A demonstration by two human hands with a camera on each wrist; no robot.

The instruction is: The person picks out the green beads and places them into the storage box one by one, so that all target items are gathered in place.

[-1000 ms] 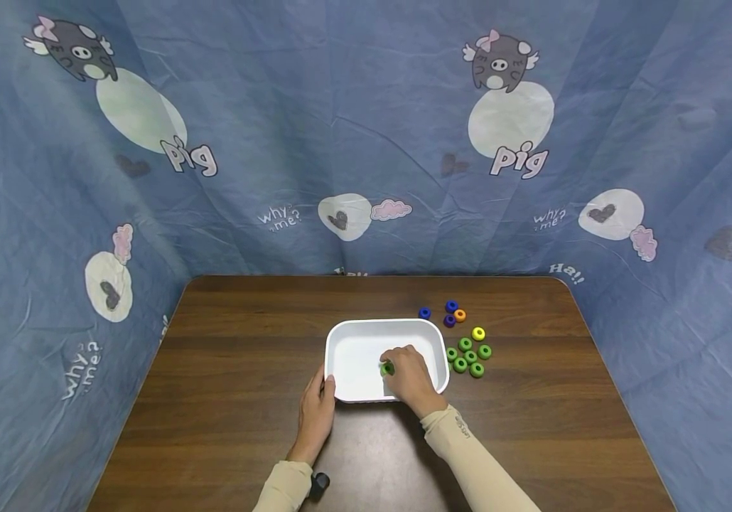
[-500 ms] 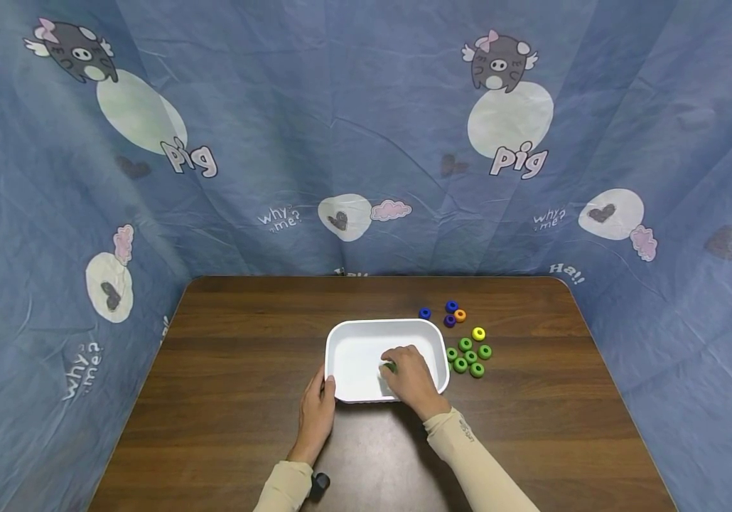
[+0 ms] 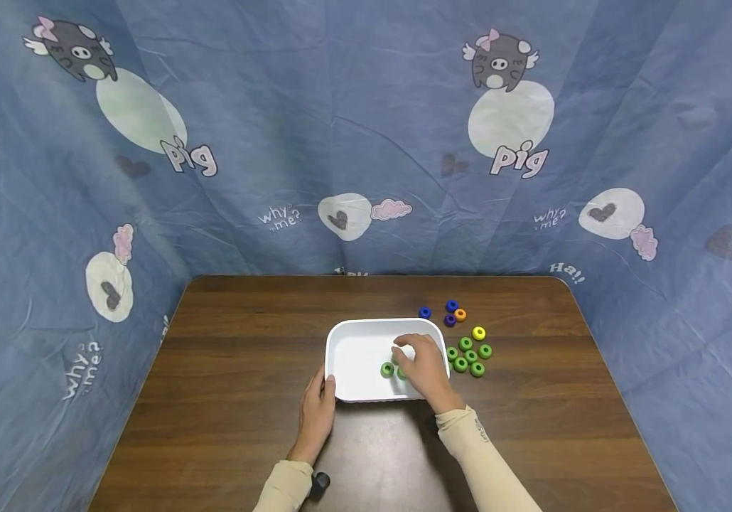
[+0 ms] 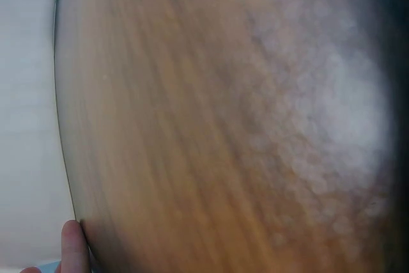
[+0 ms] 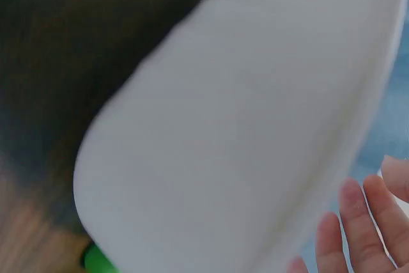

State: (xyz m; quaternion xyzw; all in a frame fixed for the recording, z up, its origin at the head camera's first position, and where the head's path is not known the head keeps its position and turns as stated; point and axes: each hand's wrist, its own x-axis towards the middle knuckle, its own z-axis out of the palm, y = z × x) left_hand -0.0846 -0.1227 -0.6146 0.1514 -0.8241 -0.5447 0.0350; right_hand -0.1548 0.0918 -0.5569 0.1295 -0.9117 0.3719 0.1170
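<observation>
A white tray (image 3: pixel 353 341) sits mid-table. One green ring (image 3: pixel 387 370) lies on its floor, with a second green piece (image 3: pixel 401 372) half hidden beside it under my right hand (image 3: pixel 423 364). That hand hovers over the tray's right half with relaxed fingers (image 5: pixel 358 222) and holds nothing. My left hand (image 3: pixel 317 414) lies flat on the table, its thumb against the tray's front left corner; a fingertip (image 4: pixel 71 241) shows by the tray wall (image 4: pixel 25 126). The right wrist view is filled by the blurred tray rim (image 5: pixel 255 126).
Loose rings lie on the wooden table (image 3: pixel 244 370) right of the tray: a cluster of green ones (image 3: pixel 470 355), a yellow (image 3: pixel 478 333), an orange (image 3: pixel 460 314), a purple (image 3: pixel 449 321) and two blue (image 3: pixel 425 313). Blue printed cloth (image 3: pixel 366 142) walls the table on three sides.
My right hand let go of the green ring and shifted right and back over the tray; the ring now lies on the tray floor. The left hand has not moved.
</observation>
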